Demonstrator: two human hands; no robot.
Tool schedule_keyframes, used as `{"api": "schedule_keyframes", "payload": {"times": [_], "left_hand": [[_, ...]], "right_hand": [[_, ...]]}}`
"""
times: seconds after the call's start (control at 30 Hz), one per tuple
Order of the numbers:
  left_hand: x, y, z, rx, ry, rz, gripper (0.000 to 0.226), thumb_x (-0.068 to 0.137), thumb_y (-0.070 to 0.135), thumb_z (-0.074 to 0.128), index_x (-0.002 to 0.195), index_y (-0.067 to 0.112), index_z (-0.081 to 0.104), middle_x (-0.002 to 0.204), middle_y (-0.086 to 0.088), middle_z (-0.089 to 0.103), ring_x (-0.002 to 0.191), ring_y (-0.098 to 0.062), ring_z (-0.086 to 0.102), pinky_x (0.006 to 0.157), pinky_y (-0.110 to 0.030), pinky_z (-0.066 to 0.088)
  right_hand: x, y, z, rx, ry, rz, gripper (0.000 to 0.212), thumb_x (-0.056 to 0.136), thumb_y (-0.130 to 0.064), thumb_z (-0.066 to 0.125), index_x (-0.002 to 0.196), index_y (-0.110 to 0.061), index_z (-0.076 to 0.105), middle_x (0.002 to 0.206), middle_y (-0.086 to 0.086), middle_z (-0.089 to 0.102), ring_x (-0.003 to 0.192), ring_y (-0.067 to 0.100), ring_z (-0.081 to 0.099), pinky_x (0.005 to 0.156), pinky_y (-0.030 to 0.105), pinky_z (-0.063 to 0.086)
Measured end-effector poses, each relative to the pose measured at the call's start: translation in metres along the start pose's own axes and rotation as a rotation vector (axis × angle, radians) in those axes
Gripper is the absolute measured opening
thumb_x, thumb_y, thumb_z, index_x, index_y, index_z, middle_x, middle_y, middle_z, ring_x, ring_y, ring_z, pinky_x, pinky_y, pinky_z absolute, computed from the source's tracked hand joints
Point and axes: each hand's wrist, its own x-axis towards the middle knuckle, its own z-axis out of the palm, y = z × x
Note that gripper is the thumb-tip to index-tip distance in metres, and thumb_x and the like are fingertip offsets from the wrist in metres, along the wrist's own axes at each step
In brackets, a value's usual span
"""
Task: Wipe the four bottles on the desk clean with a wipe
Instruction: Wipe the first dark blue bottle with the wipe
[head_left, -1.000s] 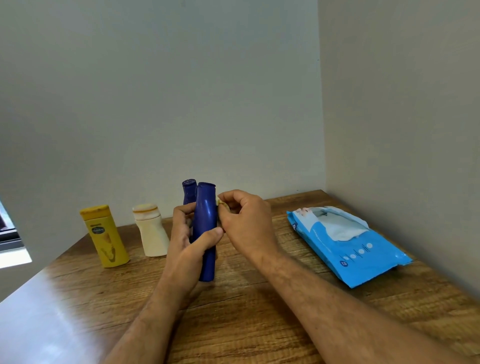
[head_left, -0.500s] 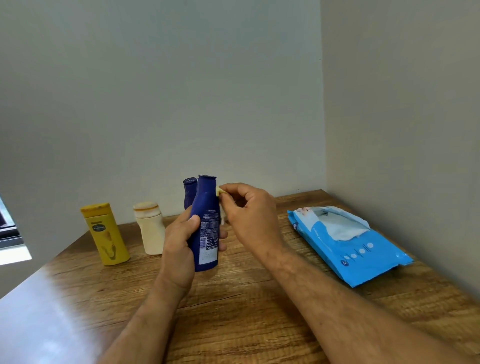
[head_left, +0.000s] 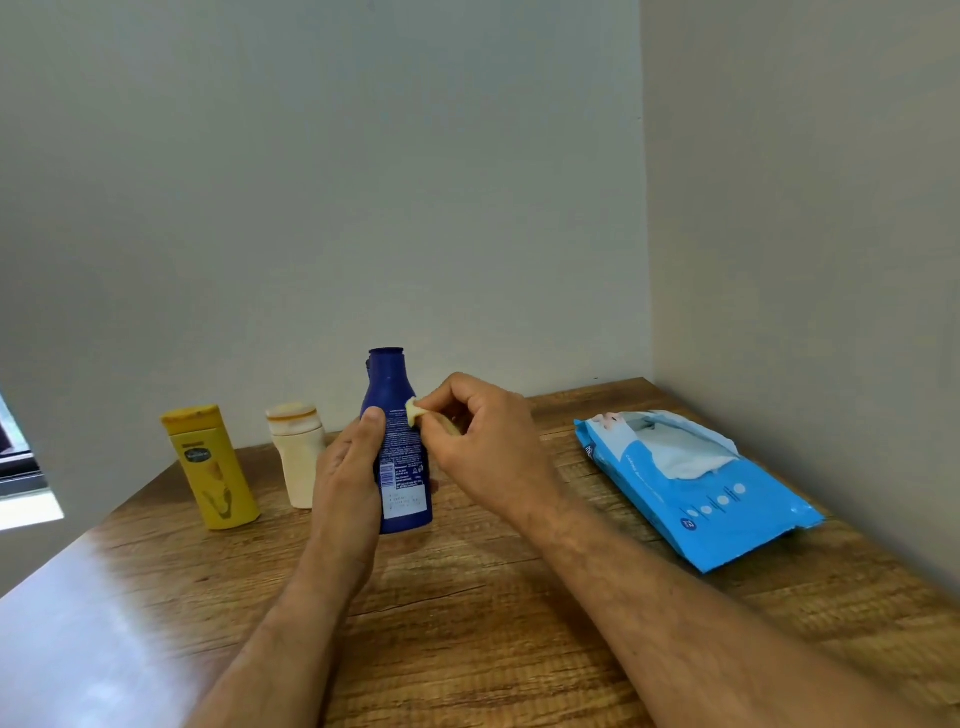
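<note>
1. The blue bottle (head_left: 397, 441) is held up just above the desk (head_left: 467, 623) by the left hand (head_left: 345, 478), whose fingers are curled round it.
2. A small folded wipe (head_left: 414, 410) is pinched in the right hand (head_left: 480, 441) and pressed on the bottle's shoulder.
3. The bottle could be dropped if it is rubbed too hard.
4. The bottle is kept upright, cap up, its long side running up and down.

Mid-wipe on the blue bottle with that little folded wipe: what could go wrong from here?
1. The wipe is only a small wad pinched in the right hand; it may miss much of the blue bottle.
2. The left hand covers one side, which may stay unwiped.
3. The wipe pack lies open, so the wipes could dry.
</note>
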Motion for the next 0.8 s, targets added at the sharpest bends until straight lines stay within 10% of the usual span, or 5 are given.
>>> {"api": "schedule_keyframes", "payload": {"times": [0.27,0.53,0.8], "left_hand": [[-0.004,-0.001,0.004,-0.057,-0.134,-0.079,0.049,0.085,0.051,0.048,0.108,0.011,0.065,0.080,-0.010,0.071,0.062,-0.021,0.068,0.052,-0.029,0.057],[0.000,-0.004,0.004,-0.017,-0.108,-0.044,0.049,0.093,0.049,0.044,0.130,0.020,0.056,0.100,-0.004,0.072,0.086,-0.018,0.070,0.071,-0.033,0.058],[-0.003,-0.002,0.007,-0.012,-0.246,-0.042,0.053,0.090,0.037,0.056,0.143,0.032,0.050,0.121,-0.004,0.071,0.102,-0.015,0.068,0.083,-0.027,0.054]], "right_hand": [[0.010,0.006,-0.006,0.103,0.167,0.097,0.005,0.092,-0.024,0.068,0.093,-0.022,0.072,0.084,-0.012,0.069,0.079,0.010,0.067,0.065,0.035,0.062],[-0.001,0.004,-0.002,-0.046,-0.073,-0.046,0.005,0.087,-0.019,0.070,0.092,-0.018,0.072,0.089,-0.009,0.071,0.078,0.006,0.065,0.070,0.023,0.059],[0.007,0.004,-0.005,0.036,0.215,0.007,0.007,0.095,-0.022,0.064,0.100,-0.024,0.068,0.089,-0.017,0.065,0.082,-0.003,0.060,0.062,0.008,0.048]]}}
